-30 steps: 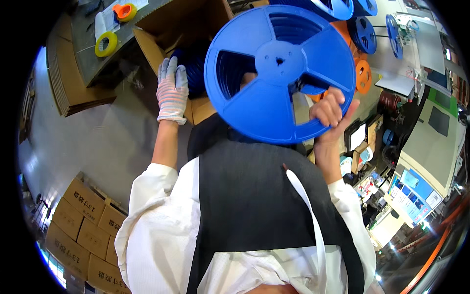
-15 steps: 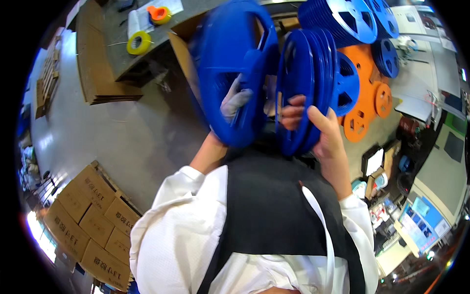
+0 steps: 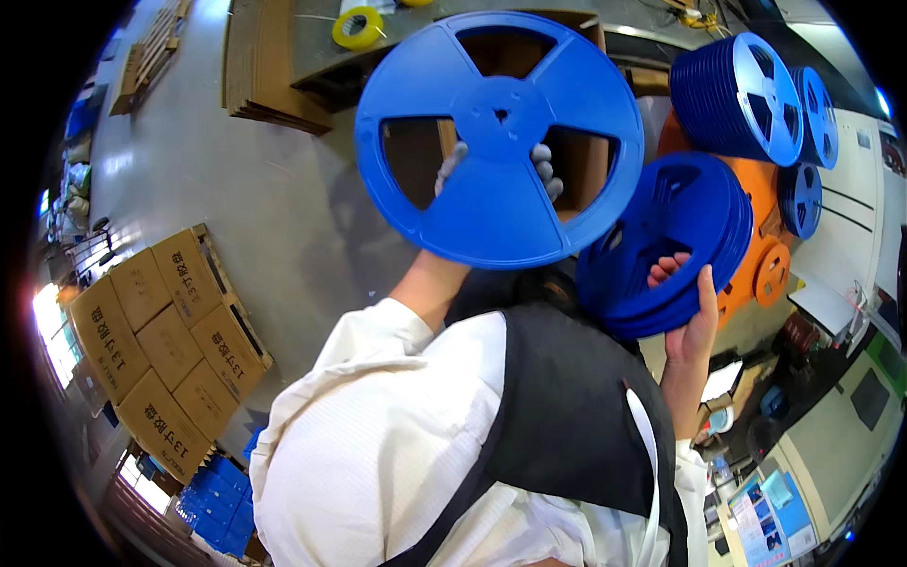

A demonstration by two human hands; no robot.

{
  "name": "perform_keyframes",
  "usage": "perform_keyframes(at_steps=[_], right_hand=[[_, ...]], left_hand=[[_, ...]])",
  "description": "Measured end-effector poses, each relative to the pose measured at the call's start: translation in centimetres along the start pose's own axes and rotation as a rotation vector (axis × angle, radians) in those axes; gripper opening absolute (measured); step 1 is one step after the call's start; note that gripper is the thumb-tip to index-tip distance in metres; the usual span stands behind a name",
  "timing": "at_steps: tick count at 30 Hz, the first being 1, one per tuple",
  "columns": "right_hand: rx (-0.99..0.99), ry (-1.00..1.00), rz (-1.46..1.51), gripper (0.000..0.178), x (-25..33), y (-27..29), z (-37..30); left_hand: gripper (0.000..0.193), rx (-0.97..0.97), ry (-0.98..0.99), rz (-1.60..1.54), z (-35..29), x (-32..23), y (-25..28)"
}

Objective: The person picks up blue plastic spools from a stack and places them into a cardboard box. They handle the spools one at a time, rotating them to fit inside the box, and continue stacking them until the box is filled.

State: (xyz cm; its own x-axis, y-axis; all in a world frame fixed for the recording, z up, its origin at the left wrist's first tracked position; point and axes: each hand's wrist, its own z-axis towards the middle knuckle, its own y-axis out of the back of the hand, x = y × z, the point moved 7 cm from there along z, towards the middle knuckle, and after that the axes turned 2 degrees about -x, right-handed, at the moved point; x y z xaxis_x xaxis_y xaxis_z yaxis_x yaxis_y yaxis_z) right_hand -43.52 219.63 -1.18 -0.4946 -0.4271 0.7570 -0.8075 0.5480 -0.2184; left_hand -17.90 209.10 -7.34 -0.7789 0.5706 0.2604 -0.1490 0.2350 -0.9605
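A large blue plastic reel (image 3: 491,213) with three cut-out windows faces me, held up by my left hand (image 3: 546,173). That hand wears a pale glove on its fingers. The thumb and fingertips show through two of the windows, and the hub hides the palm. Lower on the right, my right hand (image 3: 694,326) is closed around the edge of a stack of blue reels (image 3: 727,250). Its thumb lies on the outer rim, while bare fingertips come through a window. The held reel's rim overlaps the stack in view.
Behind the held reel stands an open cardboard box (image 3: 581,156). Upright blue reels (image 3: 713,99) fill the back right, beside orange reels (image 3: 773,271). A yellow tape roll (image 3: 357,28) sits on the bench, near folded cardboard (image 3: 269,76). Stacked cartons (image 3: 170,326) occupy the left.
The left-hand reel has turned from edge-tilted and blurred to facing me. The right-hand stack has swung lower and tipped over to the right. The whole view has shifted.
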Motion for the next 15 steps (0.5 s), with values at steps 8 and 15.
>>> perform_keyframes(at_steps=[8, 15], right_hand=[[-0.161, 0.074, -0.001, 0.040, -1.0, 3.2, -0.3], [-0.251, 0.190, -0.047, 0.036, -0.2, 3.1, -1.3]], left_hand=[[0.066, -0.172, -0.081, 0.079, 1.0, -1.1, 3.3], [0.051, -0.743, -0.070, 0.629, 0.9, -4.0, 19.5]])
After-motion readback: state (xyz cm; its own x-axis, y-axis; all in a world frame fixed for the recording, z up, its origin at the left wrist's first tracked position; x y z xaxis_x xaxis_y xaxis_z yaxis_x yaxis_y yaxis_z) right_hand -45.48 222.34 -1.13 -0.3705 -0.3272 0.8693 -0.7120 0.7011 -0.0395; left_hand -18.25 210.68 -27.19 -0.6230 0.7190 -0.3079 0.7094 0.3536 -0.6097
